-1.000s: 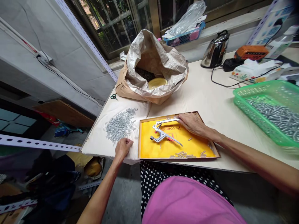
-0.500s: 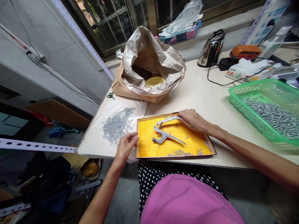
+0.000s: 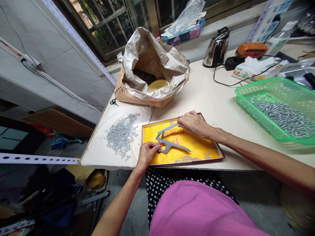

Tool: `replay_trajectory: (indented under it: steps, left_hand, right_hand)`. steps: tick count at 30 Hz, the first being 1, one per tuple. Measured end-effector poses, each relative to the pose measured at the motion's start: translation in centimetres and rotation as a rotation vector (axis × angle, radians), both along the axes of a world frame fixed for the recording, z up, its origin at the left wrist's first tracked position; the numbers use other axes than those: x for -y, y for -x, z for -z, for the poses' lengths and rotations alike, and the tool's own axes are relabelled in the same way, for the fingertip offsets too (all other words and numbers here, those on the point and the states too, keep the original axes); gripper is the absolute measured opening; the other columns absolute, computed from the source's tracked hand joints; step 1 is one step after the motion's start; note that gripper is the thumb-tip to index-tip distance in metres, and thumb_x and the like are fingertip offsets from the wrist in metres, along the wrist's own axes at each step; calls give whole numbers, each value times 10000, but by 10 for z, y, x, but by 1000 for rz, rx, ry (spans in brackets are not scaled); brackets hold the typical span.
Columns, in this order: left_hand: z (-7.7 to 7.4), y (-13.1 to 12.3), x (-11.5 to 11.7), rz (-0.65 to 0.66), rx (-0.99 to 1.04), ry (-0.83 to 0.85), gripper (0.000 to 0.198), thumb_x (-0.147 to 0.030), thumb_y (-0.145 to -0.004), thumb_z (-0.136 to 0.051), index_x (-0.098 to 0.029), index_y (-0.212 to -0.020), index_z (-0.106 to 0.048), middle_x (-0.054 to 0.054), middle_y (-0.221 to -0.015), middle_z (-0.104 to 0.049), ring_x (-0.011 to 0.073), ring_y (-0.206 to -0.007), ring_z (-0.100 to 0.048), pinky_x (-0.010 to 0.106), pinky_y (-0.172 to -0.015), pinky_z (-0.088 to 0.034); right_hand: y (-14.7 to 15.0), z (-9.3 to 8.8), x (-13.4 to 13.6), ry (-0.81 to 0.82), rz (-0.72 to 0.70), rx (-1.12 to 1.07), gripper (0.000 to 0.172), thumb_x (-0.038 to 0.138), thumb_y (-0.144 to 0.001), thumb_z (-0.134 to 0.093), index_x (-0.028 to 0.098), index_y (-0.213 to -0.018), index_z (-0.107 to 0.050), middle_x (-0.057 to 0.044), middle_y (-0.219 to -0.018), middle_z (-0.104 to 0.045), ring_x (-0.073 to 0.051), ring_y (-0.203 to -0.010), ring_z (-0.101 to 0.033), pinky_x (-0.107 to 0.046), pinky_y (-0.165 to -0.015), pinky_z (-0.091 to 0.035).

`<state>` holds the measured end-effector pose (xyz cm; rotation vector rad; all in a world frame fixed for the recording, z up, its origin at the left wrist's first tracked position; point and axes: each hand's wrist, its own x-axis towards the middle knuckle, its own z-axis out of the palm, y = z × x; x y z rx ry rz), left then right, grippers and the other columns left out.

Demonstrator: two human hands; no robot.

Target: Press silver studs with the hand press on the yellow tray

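A grey metal plier-like hand tool [image 3: 169,143] lies in a shallow yellow tray [image 3: 197,154] at the table's near edge. My right hand [image 3: 194,124] rests on the tool's upper handle, fingers curled over it. My left hand [image 3: 147,152] is pinched at the tool's jaw end, over the tray's left rim; what its fingertips hold is too small to make out. A heap of small silver metal pieces [image 3: 120,135] lies on a white cloth [image 3: 98,154] just left of the tray. A few more silver pieces [image 3: 187,159] lie along the tray's near edge.
A crumpled paper sack [image 3: 152,65] with a yellow dish inside stands behind the tray. A green plastic basket [image 3: 275,108] of silver pieces is at the right. A kettle [image 3: 216,49], cables and boxes sit at the back. Small scissors [image 3: 113,102] lie by the sack.
My left hand moved right from the heap of silver pieces to the tool's jaw end in the tray. My right hand stayed on the tool's handle.
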<state>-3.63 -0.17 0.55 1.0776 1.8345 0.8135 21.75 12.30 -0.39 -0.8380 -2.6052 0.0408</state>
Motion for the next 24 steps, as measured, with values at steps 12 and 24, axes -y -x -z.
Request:
replay_trajectory:
  steps: [12, 24]
  left_hand:
    - [-8, 0, -13, 117, -22, 327, 145, -167, -851, -680, -121, -719, -640, -2, -459, -627, 110, -434, -609, 200, -515, -502]
    - [-11, 10, -9, 217, -185, 305, 132, -175, -760, -747, -135, -666, -664, -20, -484, -644, 113, -454, -639, 167, -481, -462]
  right_hand:
    - [5, 7, -2, 50, -13, -5, 339, 346, -1046, -309, 175, -987, -596, -86, -917, -646, -217, -840, -477, -348, -792, -273]
    - [12, 12, 64, 86, 99, 90, 1049, 847, -716, -554, 115, -1457, -430, -204, -1167, -578, -337, -1005, -463, -449, -881, -277]
